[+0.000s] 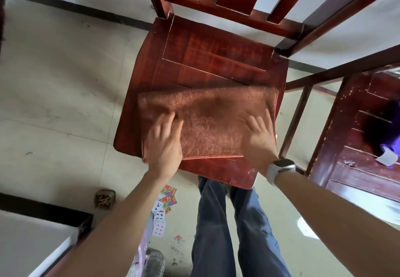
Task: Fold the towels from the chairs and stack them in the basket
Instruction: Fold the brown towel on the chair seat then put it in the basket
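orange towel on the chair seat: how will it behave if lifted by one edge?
The orange towel is probably floppy: terry cloth lying flat on the chair seat, folded. It would likely unfold and drape. It seems light and grippy, not slippery, under the left hand and right hand.

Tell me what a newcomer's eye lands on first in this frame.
An orange-brown towel lies folded on the front of a red wooden chair seat, with the left hand and right hand pressing flat on its two ends. Playing cards lie scattered on the floor below.

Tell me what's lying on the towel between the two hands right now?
Nothing: in the head view only bare orange towel spans the stretch between the left hand and the right hand, both flat on it on the chair seat.
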The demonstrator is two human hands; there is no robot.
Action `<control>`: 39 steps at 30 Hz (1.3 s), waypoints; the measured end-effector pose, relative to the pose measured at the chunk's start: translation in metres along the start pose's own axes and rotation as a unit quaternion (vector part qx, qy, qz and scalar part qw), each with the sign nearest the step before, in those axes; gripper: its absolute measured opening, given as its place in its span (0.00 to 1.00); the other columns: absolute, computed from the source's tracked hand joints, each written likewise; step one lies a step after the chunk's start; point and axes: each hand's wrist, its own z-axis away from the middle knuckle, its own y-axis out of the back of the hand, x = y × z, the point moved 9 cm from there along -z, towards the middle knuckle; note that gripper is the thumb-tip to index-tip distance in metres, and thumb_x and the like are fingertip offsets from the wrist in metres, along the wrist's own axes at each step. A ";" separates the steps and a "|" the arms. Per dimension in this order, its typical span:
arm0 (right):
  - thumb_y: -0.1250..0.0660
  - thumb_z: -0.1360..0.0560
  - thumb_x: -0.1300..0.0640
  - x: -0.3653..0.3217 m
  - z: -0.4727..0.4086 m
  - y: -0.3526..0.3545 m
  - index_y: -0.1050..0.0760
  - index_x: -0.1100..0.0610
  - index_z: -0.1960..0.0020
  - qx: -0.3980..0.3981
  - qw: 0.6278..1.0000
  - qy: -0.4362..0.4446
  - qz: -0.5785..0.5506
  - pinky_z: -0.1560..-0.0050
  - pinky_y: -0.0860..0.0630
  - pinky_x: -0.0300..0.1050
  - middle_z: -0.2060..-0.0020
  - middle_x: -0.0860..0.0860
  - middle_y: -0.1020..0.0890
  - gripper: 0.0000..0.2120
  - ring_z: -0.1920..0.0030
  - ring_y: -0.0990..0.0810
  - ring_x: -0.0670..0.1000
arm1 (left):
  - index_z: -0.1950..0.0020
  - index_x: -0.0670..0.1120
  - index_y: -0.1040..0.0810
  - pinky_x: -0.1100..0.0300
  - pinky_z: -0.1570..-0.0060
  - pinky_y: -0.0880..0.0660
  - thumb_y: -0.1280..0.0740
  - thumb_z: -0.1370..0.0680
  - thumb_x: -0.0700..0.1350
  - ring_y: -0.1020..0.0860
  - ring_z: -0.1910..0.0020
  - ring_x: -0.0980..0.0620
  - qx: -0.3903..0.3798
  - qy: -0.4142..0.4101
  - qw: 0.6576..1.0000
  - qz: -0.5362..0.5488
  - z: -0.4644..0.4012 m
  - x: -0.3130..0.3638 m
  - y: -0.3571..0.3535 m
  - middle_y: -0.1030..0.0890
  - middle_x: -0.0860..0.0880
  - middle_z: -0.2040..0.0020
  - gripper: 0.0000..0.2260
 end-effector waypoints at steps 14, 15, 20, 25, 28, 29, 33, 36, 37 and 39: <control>0.49 0.24 0.41 0.002 -0.054 -0.048 0.46 0.46 0.27 -0.046 0.990 0.036 0.129 0.31 0.52 0.68 0.26 0.54 0.42 0.27 0.26 0.45 0.59 | 0.25 0.57 0.51 0.29 0.36 0.57 0.47 0.39 0.77 0.56 0.25 0.37 -0.071 0.028 0.996 -0.052 -0.049 -0.038 -0.032 0.53 0.44 0.23 0.46; 0.49 0.24 0.41 0.014 -0.053 -0.044 0.45 0.46 0.27 -0.038 0.991 0.016 0.127 0.30 0.51 0.67 0.26 0.54 0.42 0.26 0.26 0.45 0.59 | 0.25 0.57 0.51 0.29 0.36 0.57 0.47 0.39 0.77 0.57 0.26 0.37 -0.073 0.035 0.996 -0.044 -0.048 -0.042 -0.031 0.54 0.44 0.23 0.47; 0.52 0.23 0.43 0.076 -0.045 -0.032 0.47 0.47 0.26 -0.052 0.989 -0.090 0.108 0.29 0.51 0.65 0.26 0.55 0.42 0.26 0.26 0.46 0.59 | 0.25 0.55 0.51 0.30 0.34 0.56 0.47 0.40 0.78 0.58 0.26 0.37 -0.083 0.039 0.995 -0.027 -0.045 -0.051 -0.031 0.54 0.43 0.23 0.49; 0.54 0.22 0.48 0.102 -0.036 -0.020 0.54 0.53 0.25 -0.060 0.981 -0.181 -0.031 0.27 0.55 0.58 0.24 0.53 0.51 0.27 0.24 0.53 0.54 | 0.25 0.55 0.52 0.31 0.34 0.59 0.47 0.39 0.77 0.58 0.26 0.36 -0.096 0.054 0.993 -0.032 -0.044 -0.047 -0.026 0.55 0.41 0.24 0.48; 0.49 0.23 0.52 0.108 -0.017 -0.002 0.46 0.60 0.27 -0.002 0.966 -0.243 -0.086 0.28 0.45 0.57 0.27 0.59 0.41 0.27 0.27 0.43 0.59 | 0.25 0.53 0.48 0.31 0.34 0.56 0.42 0.33 0.69 0.54 0.26 0.35 -0.068 0.027 0.997 -0.034 -0.037 -0.028 -0.016 0.51 0.38 0.24 0.41; 0.47 0.23 0.54 0.107 -0.008 0.002 0.41 0.61 0.29 0.014 0.962 -0.254 -0.097 0.31 0.40 0.56 0.31 0.61 0.36 0.24 0.30 0.38 0.60 | 0.25 0.52 0.47 0.31 0.34 0.54 0.42 0.31 0.66 0.53 0.26 0.35 -0.061 0.002 0.997 -0.038 -0.032 -0.016 -0.015 0.50 0.38 0.24 0.38; 0.40 0.23 0.58 0.112 0.016 -0.003 0.31 0.63 0.38 0.028 0.917 -0.350 -0.188 0.40 0.35 0.49 0.45 0.60 0.25 0.15 0.41 0.29 0.59 | 0.26 0.56 0.46 0.29 0.36 0.53 0.46 0.29 0.66 0.51 0.26 0.37 -0.087 -0.036 0.995 -0.042 -0.013 0.020 -0.030 0.48 0.41 0.24 0.34; 0.38 0.24 0.56 0.118 0.026 -0.017 0.31 0.62 0.40 -0.002 0.850 -0.455 -0.264 0.47 0.32 0.46 0.51 0.57 0.23 0.15 0.45 0.25 0.58 | 0.27 0.58 0.45 0.26 0.39 0.49 0.48 0.32 0.70 0.49 0.26 0.36 -0.118 -0.007 0.991 -0.056 -0.003 0.019 -0.045 0.46 0.42 0.24 0.35; 0.37 0.24 0.56 0.120 0.029 -0.021 0.31 0.62 0.40 -0.007 0.829 -0.482 -0.283 0.48 0.31 0.47 0.53 0.56 0.23 0.15 0.46 0.24 0.59 | 0.27 0.58 0.45 0.26 0.39 0.49 0.49 0.33 0.71 0.49 0.26 0.36 -0.120 0.000 0.991 -0.060 -0.002 0.016 -0.046 0.45 0.43 0.24 0.36; 0.37 0.24 0.54 0.123 0.031 -0.027 0.31 0.63 0.41 -0.022 0.812 -0.507 -0.288 0.49 0.30 0.48 0.51 0.58 0.21 0.16 0.46 0.24 0.60 | 0.27 0.59 0.45 0.26 0.39 0.49 0.48 0.33 0.72 0.49 0.26 0.36 -0.123 0.007 0.990 -0.062 -0.003 0.014 -0.049 0.45 0.43 0.24 0.37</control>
